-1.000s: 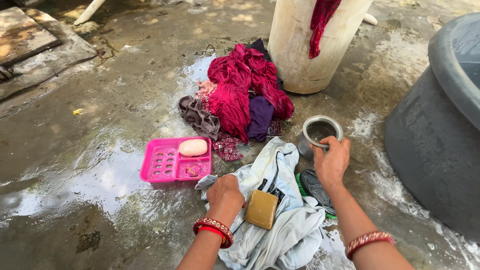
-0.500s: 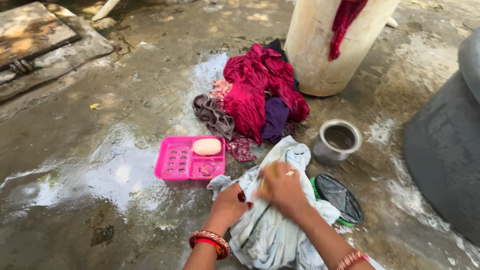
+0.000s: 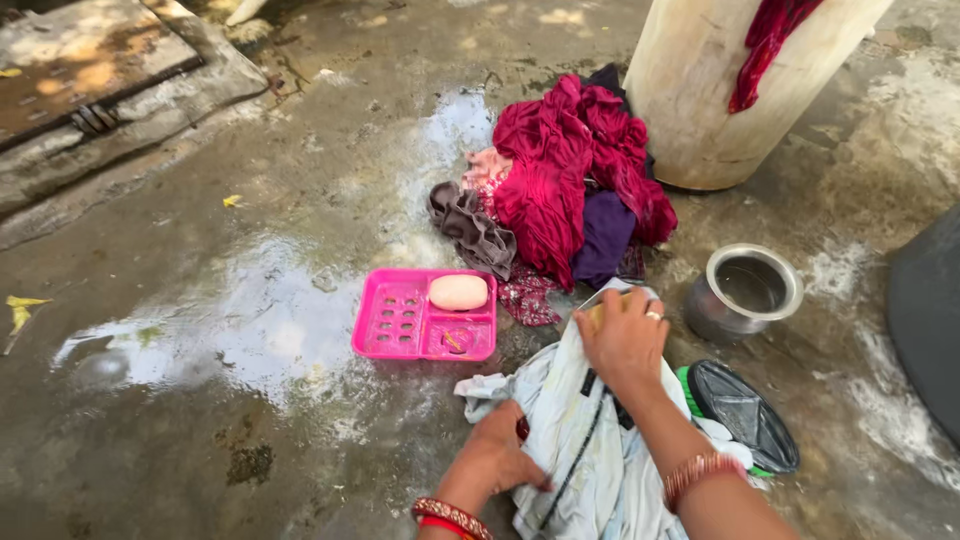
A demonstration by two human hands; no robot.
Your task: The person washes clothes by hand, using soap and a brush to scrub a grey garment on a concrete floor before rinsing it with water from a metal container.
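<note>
R hand (image 3: 625,340) grips a soap bar (image 3: 597,313) pressed on the pale garment (image 3: 580,450) at near centre; L hand (image 3: 495,460) pins the cloth's near-left edge. Risks: wet soap may slip out; metal pot (image 3: 745,290) just right could get knocked over.

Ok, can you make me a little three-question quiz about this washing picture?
1. True or false: the pink soap tray holds a pale soap bar.
2. What does the right hand press onto the pale garment: A a yellowish soap block, B a brush, C a cup?
3. What does the left hand hold down?

Key: 1 true. 2 A. 3 the pale garment.
</note>
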